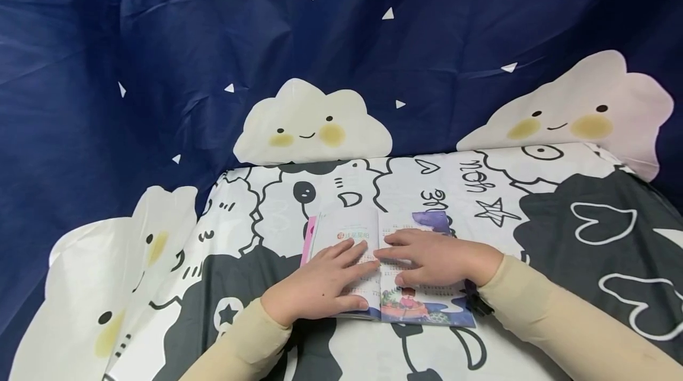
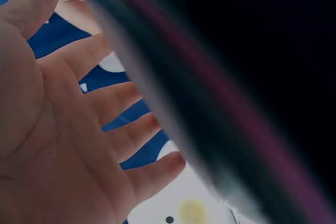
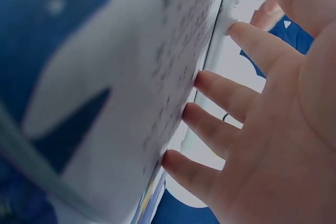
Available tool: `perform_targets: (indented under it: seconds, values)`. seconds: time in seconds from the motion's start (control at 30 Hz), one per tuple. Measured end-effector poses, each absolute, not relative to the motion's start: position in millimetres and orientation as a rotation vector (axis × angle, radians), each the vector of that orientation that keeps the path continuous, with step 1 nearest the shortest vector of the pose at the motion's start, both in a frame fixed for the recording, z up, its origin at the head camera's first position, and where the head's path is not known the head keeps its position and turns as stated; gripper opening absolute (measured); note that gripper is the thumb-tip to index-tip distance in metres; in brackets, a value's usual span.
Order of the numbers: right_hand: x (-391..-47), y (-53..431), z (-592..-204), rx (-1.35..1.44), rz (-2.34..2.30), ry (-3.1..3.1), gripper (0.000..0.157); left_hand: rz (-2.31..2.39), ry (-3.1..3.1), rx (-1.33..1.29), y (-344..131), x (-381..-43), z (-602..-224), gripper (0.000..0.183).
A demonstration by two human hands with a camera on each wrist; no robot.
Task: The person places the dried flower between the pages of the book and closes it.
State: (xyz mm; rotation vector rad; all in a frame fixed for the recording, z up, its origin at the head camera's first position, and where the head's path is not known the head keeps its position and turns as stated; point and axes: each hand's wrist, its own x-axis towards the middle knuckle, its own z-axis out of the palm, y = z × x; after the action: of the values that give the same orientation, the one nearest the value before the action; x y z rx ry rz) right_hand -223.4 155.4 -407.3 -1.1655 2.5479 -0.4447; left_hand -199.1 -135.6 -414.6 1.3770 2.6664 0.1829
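An illustrated book [image 1: 392, 233] with printed text lies spread on the patterned cloth, a colour picture at the foot of its right page. My left hand [image 1: 331, 283] rests on the left page, fingers spread and pointing toward the fold. Across the right page lies my right hand [image 1: 427, 255], its fingertips near the fold. In the left wrist view, the left hand [image 2: 79, 114] has its fingertips at the dark, blurred edge of the book [image 2: 173, 98]. The right wrist view shows the right hand [image 3: 257, 108] with straight, parted fingers touching the printed page [image 3: 131, 87].
A black-and-white cartoon cloth [image 1: 427, 182] covers the surface under the book. Behind it hangs a dark blue curtain [image 1: 341, 43] with white triangles and smiling clouds [image 1: 309, 123]. A pink edge [image 1: 307, 242] shows along the book's left side.
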Motion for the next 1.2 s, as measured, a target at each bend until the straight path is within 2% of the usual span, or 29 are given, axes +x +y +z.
perform_targets:
  seconds: [0.53, 0.97, 1.2]
  values:
    - [-227.7, 172.4, -412.2, -1.055, -0.506, 2.542, 0.055, 0.175, 2.647, 1.279, -133.5, -203.4, -422.9, 0.079]
    - [-226.1, 239.8, -402.8, -0.898, -0.571, 2.634, 0.043, 0.158, 2.649, 1.244, -131.3, -203.9, -421.0, 0.083]
    - [-227.2, 270.4, -408.6, -0.842, -0.607, 2.648, 0.031, 0.171, 2.642, 1.207, -134.9, -202.8, -421.2, 0.084]
